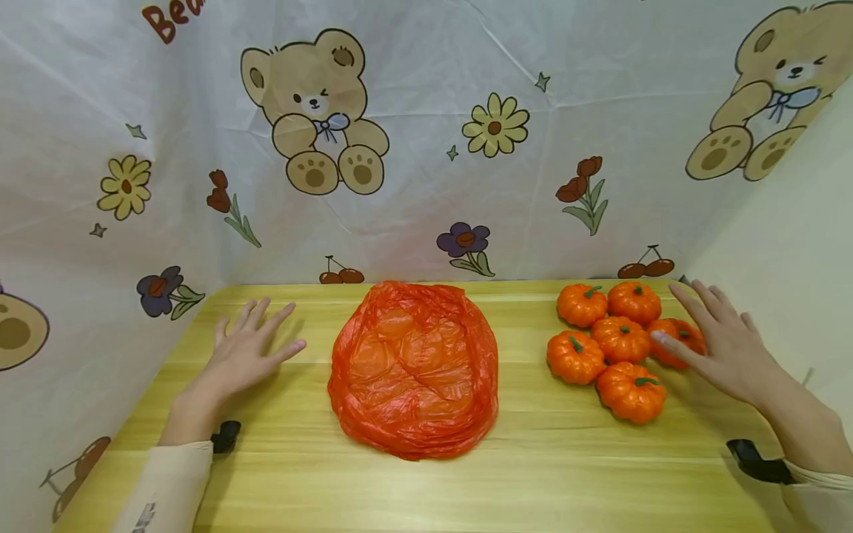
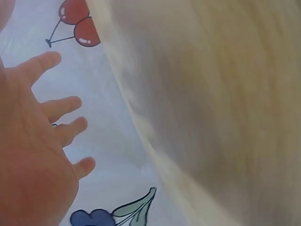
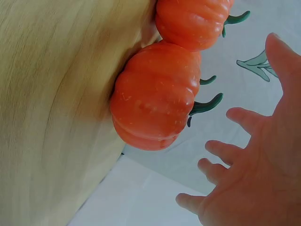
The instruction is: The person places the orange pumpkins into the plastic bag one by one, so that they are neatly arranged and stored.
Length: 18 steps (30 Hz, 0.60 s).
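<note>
My left hand (image 1: 245, 357) hovers above the left side of the table, fingers spread, holding nothing. In the left wrist view its palm (image 2: 33, 136) shows with nothing in the fingers. My right hand (image 1: 723, 348) is held over the right side, also spread and holding nothing, its thumb overlapping the rightmost orange pumpkin (image 1: 686, 354) in the head view. Several small orange pumpkins with green stems form a cluster there, among them a front pumpkin (image 1: 629, 394). The right wrist view shows a pumpkin (image 3: 153, 94) beside the open fingers. Between the hands lies a crumpled, translucent red plastic bag (image 1: 413, 370).
The light wooden table (image 1: 533, 474) meets a white cloth backdrop (image 1: 420, 163) printed with bears, flowers and cherries. A pale wall (image 1: 806, 281) rises at the right. Black wrist straps (image 1: 226, 437) show at both cuffs.
</note>
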Motion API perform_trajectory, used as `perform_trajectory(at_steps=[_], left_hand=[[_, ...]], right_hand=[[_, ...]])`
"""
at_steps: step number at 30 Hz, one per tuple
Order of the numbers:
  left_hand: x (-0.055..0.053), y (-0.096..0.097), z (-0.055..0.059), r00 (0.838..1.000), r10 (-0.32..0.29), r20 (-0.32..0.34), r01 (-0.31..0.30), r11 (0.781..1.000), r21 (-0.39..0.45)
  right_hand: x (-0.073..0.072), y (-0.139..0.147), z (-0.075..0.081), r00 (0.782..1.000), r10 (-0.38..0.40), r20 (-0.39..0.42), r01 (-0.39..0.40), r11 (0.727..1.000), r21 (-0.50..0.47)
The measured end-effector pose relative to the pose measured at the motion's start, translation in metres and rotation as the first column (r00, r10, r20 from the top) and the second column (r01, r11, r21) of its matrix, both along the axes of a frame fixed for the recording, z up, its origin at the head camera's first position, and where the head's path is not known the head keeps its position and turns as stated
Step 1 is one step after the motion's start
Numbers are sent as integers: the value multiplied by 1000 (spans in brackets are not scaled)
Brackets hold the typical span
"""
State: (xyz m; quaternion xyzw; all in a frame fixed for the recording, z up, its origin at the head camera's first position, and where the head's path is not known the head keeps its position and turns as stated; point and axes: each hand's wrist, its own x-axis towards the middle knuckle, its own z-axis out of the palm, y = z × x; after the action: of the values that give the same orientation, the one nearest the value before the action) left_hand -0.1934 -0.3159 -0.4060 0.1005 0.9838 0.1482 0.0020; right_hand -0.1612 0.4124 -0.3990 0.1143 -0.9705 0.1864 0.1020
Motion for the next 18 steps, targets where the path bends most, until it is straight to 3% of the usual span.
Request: perform_trajectory(at_steps=[3,5,10,14,18], left_hand=[[-2,-3,1,999,-6,33,2,992,129],[-4,-6,1,999,-13,41,3,971,239],[-5,-12,1,999,-23,44,0,878,478],[-3,-20,-5,997,-2,75,-42,817,576],[-2,-28,-15,996,-15,94,-53,731,680]], right_hand=[[-2,2,0,1000,10,-4,-10,999,-40],[-3,3,0,1000,13,5,-12,998,-65],[-4,6,1,999,-3,44,7,997,-82],[-4,8,-2,998,-6,70,11,998,-62],[-5,8,-5,997,-5,83,10,998,-57]])
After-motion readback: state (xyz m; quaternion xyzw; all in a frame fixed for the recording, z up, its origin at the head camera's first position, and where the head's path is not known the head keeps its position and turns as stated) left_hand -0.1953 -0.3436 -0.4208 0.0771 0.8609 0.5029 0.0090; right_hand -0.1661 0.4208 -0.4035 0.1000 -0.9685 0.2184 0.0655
